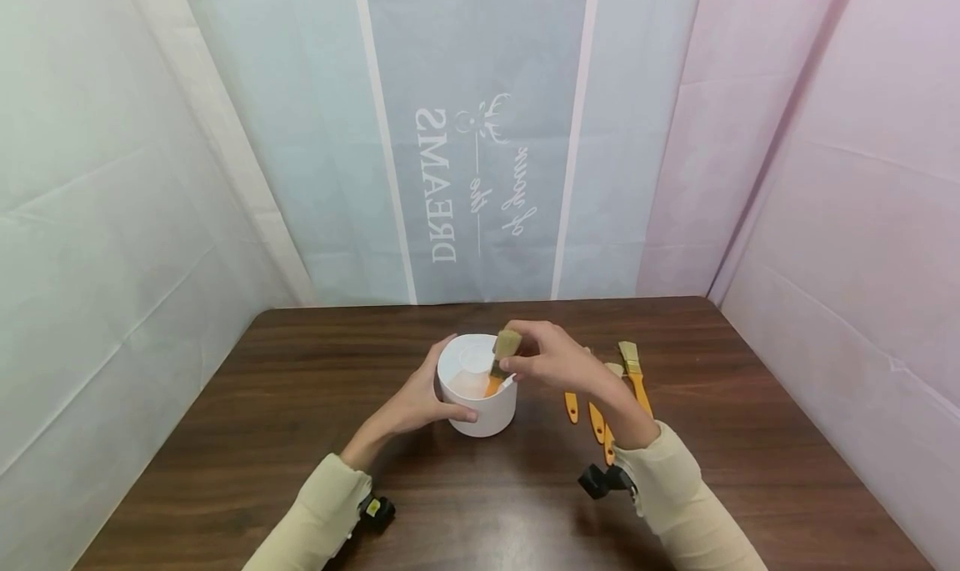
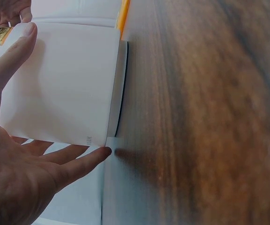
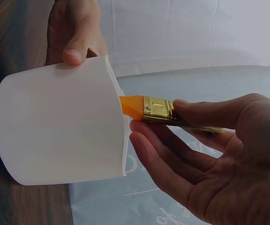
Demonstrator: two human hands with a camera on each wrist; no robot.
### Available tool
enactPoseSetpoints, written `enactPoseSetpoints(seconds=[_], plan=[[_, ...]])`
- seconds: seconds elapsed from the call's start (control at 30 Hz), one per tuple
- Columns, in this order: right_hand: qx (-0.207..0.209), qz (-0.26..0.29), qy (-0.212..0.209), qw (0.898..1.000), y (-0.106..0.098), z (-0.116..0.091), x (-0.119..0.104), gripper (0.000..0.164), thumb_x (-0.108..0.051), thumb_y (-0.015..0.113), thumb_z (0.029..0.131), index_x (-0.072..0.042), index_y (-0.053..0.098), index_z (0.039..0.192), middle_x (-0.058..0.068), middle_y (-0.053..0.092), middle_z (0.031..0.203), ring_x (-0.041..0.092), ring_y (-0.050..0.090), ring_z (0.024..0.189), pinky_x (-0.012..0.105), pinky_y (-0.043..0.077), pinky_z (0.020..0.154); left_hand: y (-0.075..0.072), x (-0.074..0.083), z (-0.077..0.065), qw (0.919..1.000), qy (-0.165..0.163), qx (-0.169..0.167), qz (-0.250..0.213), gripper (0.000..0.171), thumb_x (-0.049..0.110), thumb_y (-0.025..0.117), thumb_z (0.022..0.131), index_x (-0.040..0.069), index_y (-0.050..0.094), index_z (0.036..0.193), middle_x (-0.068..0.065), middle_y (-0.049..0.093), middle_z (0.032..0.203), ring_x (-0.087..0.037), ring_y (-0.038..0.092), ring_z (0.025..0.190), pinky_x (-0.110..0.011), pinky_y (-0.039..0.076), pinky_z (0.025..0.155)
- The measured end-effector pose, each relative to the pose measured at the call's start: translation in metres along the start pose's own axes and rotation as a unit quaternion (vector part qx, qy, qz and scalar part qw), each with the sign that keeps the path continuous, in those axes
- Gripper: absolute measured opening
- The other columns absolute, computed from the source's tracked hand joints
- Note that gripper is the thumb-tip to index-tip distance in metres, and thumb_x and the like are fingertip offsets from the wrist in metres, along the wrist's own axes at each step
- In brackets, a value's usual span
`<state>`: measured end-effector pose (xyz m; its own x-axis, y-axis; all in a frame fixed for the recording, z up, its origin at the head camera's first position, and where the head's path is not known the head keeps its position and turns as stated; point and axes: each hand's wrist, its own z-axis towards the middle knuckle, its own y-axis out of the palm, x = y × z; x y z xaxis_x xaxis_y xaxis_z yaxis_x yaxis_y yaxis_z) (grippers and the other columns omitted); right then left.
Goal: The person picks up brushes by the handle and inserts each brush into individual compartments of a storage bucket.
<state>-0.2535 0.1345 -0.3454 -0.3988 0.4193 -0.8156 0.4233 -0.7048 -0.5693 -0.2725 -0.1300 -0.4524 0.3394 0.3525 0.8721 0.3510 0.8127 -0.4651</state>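
On the table [image 1: 270, 413]: tub [image 1: 486, 418], gripped by left hand [image 1: 417, 401], likely for steadiness; brush [image 3: 157, 108], pinched near bristles [image 1: 509, 341] by right hand [image 1: 551, 358], handle [image 3: 131, 106] inside.

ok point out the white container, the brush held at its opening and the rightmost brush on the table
White container [image 3: 62, 124]: right wrist view, on its outer wall.
Held brush [image 3: 156, 108]: right wrist view, on its metal band.
Rightmost brush [image 1: 640, 388]: head view, on the upper part of its orange handle.
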Motion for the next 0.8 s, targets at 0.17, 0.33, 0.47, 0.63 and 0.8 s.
enactPoseSetpoints(seconds=[0.17,0.33,0.47,0.63,0.8], plan=[[-0.007,0.003,-0.002,1.000,-0.0001,0.0001,0.0017,0.018,-0.010,0.069,0.097,-0.005,0.064,0.114,0.012,0.071,0.101,0.022,0.071,0.093,0.033,0.063,0.075,0.0005,-0.0001,0.0004,1.0000,-0.001,0.000,-0.002,0.128,0.029,0.097,0.072,0.020,0.010,0.165,-0.006,0.042,0.157,-0.025,0.048,0.138,-0.052,0.036,0.117],[-0.010,0.001,-0.004,1.000,0.0001,0.0009,0.0015,0.017,-0.009,0.069,0.097,-0.006,0.064,0.113,0.011,0.070,0.099,0.023,0.071,0.091,0.033,0.063,0.074,0.0002,-0.0006,0.0014,1.0000,-0.001,0.000,-0.003,0.128,0.030,0.097,0.072,0.020,0.010,0.165,-0.006,0.042,0.157,-0.025,0.048,0.139,-0.052,0.036,0.117],[-0.012,-0.001,-0.004,1.000,0.0001,0.0014,0.0011,0.017,-0.008,0.070,0.097,-0.006,0.064,0.113,0.011,0.070,0.099,0.022,0.071,0.091,0.033,0.063,0.074,-0.0004,-0.0002,0.0012,1.0000,0.001,0.001,-0.001,0.129,0.030,0.097,0.072,0.019,0.009,0.166,-0.007,0.042,0.158,-0.026,0.048,0.139,-0.052,0.036,0.117],[-0.016,-0.006,-0.005,1.000,0.0001,0.0021,0.0005,0.016,-0.008,0.070,0.096,-0.006,0.064,0.112,0.010,0.069,0.099,0.021,0.071,0.090,0.032,0.063,0.074,-0.0011,0.0000,0.0012,1.0000,0.003,0.003,0.001,0.129,0.030,0.097,0.071,0.019,0.010,0.166,-0.007,0.041,0.158,-0.026,0.048,0.139,-0.052,0.036,0.117],[-0.020,-0.014,-0.001,1.000,0.0001,0.0015,0.0000,0.015,-0.007,0.070,0.096,-0.007,0.064,0.110,0.008,0.068,0.098,0.026,0.071,0.090,0.031,0.063,0.073,-0.0009,-0.0004,0.0011,1.0000,-0.001,0.002,0.000,0.129,0.030,0.097,0.071,0.019,0.010,0.166,-0.007,0.042,0.157,-0.025,0.048,0.138,-0.051,0.036,0.117]])
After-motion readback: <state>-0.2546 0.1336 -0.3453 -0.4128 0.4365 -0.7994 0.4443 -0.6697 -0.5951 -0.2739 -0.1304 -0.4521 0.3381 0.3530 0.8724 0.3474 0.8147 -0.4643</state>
